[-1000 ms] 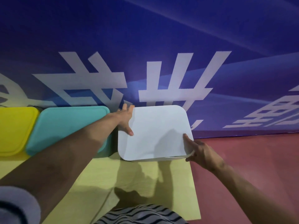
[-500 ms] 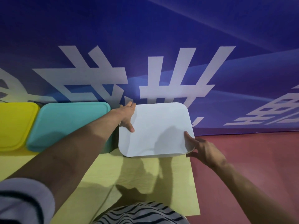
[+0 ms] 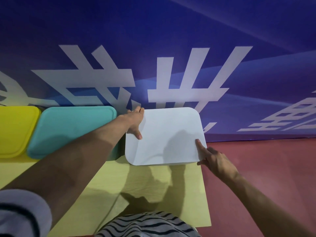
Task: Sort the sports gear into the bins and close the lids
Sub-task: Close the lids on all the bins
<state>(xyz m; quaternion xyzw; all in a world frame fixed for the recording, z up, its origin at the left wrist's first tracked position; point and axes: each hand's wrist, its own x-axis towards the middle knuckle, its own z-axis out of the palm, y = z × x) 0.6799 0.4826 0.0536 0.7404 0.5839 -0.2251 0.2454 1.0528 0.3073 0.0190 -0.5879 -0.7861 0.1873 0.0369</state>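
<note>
- White lid [image 3: 164, 135] lies flat on its bin at the right end of the row, on the yellow mat [image 3: 153, 189], which is nearest to the person
- right hand [image 3: 216, 159] grips the lid's near right corner, thumb on top and fingers curled at the edge
- left hand [image 3: 135, 120] holds the lid's far left edge, thumb pressed on top
- teal lid [image 3: 73, 129] sits just beside it on the left, then a yellow lid [image 3: 15, 130]
- blue banner [image 3: 171, 48] with white characters stands behind
</note>
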